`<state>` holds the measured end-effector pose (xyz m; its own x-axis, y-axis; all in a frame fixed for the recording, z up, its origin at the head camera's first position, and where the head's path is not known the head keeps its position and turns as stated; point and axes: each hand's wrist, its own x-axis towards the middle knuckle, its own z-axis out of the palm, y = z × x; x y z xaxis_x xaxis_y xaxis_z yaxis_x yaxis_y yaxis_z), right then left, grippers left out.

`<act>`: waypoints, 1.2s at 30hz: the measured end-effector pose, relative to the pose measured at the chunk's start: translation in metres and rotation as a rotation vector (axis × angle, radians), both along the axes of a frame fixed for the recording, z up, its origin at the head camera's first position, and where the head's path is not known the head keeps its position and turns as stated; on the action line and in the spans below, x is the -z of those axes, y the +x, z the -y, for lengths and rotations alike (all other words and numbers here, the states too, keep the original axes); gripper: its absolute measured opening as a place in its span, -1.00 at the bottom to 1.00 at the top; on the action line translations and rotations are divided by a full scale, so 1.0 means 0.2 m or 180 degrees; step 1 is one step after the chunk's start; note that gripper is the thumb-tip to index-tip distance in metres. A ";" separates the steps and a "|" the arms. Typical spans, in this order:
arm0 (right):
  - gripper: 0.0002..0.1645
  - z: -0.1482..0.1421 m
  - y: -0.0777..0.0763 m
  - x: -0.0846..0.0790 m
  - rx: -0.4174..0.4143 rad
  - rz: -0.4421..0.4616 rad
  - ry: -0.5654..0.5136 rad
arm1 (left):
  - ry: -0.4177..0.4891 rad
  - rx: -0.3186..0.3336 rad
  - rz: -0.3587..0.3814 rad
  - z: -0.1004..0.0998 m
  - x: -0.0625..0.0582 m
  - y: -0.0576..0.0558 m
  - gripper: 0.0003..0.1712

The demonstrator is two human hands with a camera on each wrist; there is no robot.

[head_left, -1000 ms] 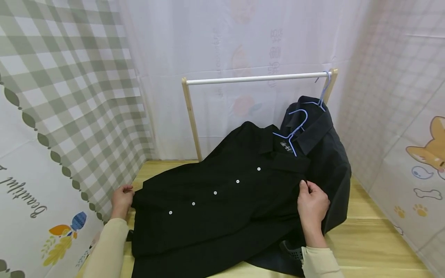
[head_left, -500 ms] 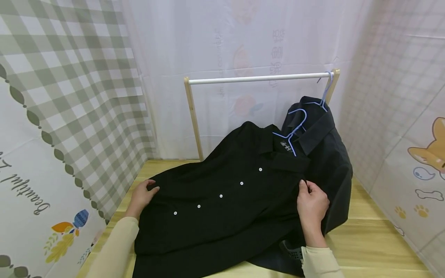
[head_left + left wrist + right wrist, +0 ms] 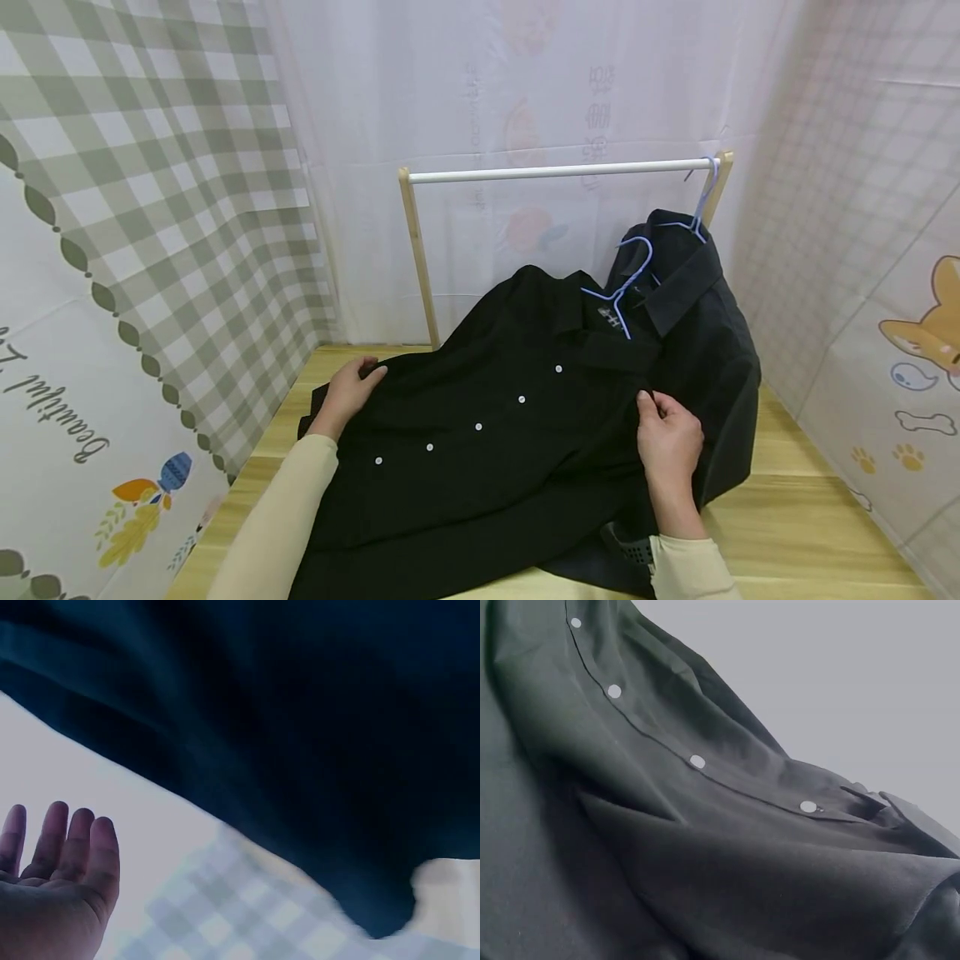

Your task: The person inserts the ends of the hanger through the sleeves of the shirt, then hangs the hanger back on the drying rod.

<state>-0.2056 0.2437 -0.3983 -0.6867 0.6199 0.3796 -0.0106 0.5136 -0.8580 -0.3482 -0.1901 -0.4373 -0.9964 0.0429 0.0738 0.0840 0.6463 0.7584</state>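
Observation:
A black button shirt (image 3: 465, 375) with white buttons lies slanted across the table, its collar to the upper right. A blue hanger (image 3: 617, 296) sticks out of its neck, hook upward. My right hand (image 3: 670, 433) pinches the shirt cloth below the collar, thumb against fingers. At the shirt's far left edge is my left hand (image 3: 348, 396), thumb and fingers spread apart over the cloth. The left wrist view shows that hand (image 3: 64, 877) with straight fingers beside the dark cloth (image 3: 337, 750). Cloth and buttons (image 3: 697, 761) fill most of the right wrist view, which hides the right fingers.
Behind stands a rack with a white rod (image 3: 555, 172) and wooden posts (image 3: 418, 258). A second dark shirt (image 3: 723, 375) hangs at its right end on another blue hanger (image 3: 699, 215). Curtains (image 3: 180, 167) enclose the wooden table (image 3: 810, 500) on the left, back and right.
My left hand has let go of the shirt's left end and moved right and up along its far edge. The shirt's hanger has shifted slightly left; my right hand keeps its pinch.

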 end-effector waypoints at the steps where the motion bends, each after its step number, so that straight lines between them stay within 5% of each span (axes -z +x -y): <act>1: -0.66 0.00 0.00 0.00 -0.0019 0.0022 -0.0014 | 0.0048 0.0035 -0.0012 -0.03 -0.02 -0.02 -0.36; 19: -0.73 0.05 0.00 -0.01 -0.0036 -0.0141 0.0183 | 0.0638 0.0481 -0.0263 -0.36 -0.37 -0.24 -0.25; 36: -0.76 0.05 -0.01 0.00 -0.0033 -0.0224 0.0419 | 0.0614 0.0582 -0.0281 -0.43 -0.43 -0.31 -0.43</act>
